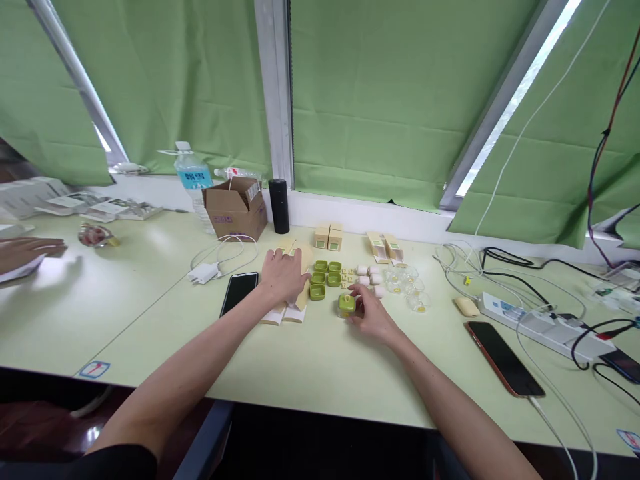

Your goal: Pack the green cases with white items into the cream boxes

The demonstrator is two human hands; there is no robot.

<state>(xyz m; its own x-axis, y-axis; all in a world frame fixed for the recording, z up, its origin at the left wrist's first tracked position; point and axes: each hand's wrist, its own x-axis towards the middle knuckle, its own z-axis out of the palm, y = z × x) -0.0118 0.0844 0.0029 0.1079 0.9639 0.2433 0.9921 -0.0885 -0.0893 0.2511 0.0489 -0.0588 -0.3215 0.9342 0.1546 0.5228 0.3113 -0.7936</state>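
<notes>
Head view showed the green-lidded cup [347, 305] at nine o'clock from the right hand [374, 316], pinched by its fingertips. Farther, toward ten o'clock, the left hand [281, 274] hid its grip.

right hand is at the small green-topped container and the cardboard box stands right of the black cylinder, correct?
One slip: in the head view the cardboard box stands left of the black cylinder, not right. The right hand is at the small green-topped container.
</notes>
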